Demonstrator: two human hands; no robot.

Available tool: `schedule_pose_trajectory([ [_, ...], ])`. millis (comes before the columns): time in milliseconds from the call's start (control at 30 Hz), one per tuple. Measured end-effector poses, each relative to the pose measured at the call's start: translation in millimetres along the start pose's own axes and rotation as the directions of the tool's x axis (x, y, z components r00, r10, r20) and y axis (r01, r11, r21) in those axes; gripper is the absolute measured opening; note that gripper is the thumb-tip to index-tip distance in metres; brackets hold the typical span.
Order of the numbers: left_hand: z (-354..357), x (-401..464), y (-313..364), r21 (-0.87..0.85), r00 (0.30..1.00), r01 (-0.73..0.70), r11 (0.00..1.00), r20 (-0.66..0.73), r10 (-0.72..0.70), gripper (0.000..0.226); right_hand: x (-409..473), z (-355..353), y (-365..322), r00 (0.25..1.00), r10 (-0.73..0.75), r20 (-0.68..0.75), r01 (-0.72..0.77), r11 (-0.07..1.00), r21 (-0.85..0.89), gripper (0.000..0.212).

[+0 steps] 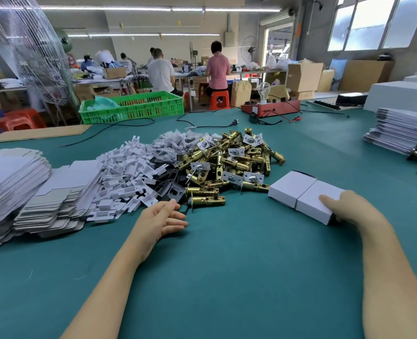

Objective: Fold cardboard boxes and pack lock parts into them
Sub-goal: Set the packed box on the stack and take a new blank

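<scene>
Both forearms reach forward across the green table (pixel 227 265). The left hand (pixel 164 217) lies low over the cloth, palm turned inward, its fingers straight and loosely spread, holding nothing. The fingertips (pixel 175 205) point at the near edge of the parts heap, just beside a black strike plate (pixel 175 192) and the nearest brass latch bolt (pixel 208 200); whether they touch either one cannot be told.

The right hand (pixel 346 207) rests on the near closed white box (pixel 317 203), with the thumb lying flat over its top face and the other fingers curled round its near end, gripping it. This box sits on the table, touching a second closed white box (pixel 290 187) on its far side.

Between the two hands, farther back, lies the pile of brass latch bolts (pixel 239 162). To its left lie the white plastic inserts (pixel 126 177) in a loose heap, and behind them small clear bags of screws (pixel 175 141). Flat unfolded box blanks (pixel 19 189) are stacked at the left edge of the table. Another stack of flat blanks (pixel 403 129) stands well apart at the right.
</scene>
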State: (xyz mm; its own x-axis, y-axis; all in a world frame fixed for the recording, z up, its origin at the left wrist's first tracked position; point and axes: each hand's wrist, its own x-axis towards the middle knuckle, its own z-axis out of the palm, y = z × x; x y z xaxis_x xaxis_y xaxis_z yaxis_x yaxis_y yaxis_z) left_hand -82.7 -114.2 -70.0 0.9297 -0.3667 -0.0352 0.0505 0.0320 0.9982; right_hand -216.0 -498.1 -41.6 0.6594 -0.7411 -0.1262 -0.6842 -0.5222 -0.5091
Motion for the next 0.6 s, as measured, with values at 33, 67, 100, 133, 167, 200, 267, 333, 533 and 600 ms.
schedule_pose_trajectory([
  [33,0.2,0.1,0.3,-0.001,1.0,0.002,1.0,0.0,-0.002,0.035,-0.4,-1.1,0.2,1.0,-0.005,0.004,0.005,1.0,0.017,0.043],
  [67,0.4,0.2,0.5,-0.002,1.0,0.003,1.0,0.001,-0.003,0.035,-0.9,-2.1,0.3,1.0,-0.004,0.008,0.004,0.999,0.033,0.042],
  [100,0.7,0.2,0.6,-0.004,1.0,0.003,1.0,0.002,-0.003,0.036,-1.4,-2.8,-0.1,1.0,0.001,0.01,-0.002,0.999,0.047,0.042],
  [133,0.8,0.2,0.5,-0.006,1.0,0.003,1.0,0.002,-0.003,0.036,-2.1,-2.8,-0.8,1.0,0.009,0.011,-0.01,0.998,0.061,0.042],
  [167,0.8,0.3,0.4,-0.007,1.0,0.003,1.0,0.001,-0.003,0.036,-3.3,-2.4,-1.5,1.0,0.023,0.011,-0.024,0.997,0.075,0.041],
  [200,0.6,0.2,0.1,-0.007,1.0,0.001,1.0,0.001,-0.001,0.035,-5.3,-1.9,-2.7,0.999,0.045,0.005,-0.045,0.996,0.082,0.041],
  [267,0.3,0.1,-0.2,-0.003,1.0,0.0,1.0,-0.002,0.0,0.034,-9.8,-0.4,-5.9,0.991,0.11,-0.076,-0.107,0.993,0.044,0.043],
  [333,0.1,0.1,-0.7,0.0,1.0,0.002,1.0,-0.009,-0.002,0.033,-16.2,0.1,-13.2,0.954,0.161,-0.251,-0.162,0.987,0.017,0.043],
  [533,0.7,2.1,-1.5,-0.013,1.0,0.012,1.0,-0.017,-0.013,0.031,-25.9,14.2,-83.1,0.885,-0.259,-0.386,0.274,0.962,-0.016,0.027],
  [600,0.4,2.8,-1.2,-0.02,1.0,0.013,1.0,-0.02,-0.013,0.031,-22.0,25.4,-111.7,0.856,-0.425,-0.293,0.427,0.902,-0.062,0.022],
])
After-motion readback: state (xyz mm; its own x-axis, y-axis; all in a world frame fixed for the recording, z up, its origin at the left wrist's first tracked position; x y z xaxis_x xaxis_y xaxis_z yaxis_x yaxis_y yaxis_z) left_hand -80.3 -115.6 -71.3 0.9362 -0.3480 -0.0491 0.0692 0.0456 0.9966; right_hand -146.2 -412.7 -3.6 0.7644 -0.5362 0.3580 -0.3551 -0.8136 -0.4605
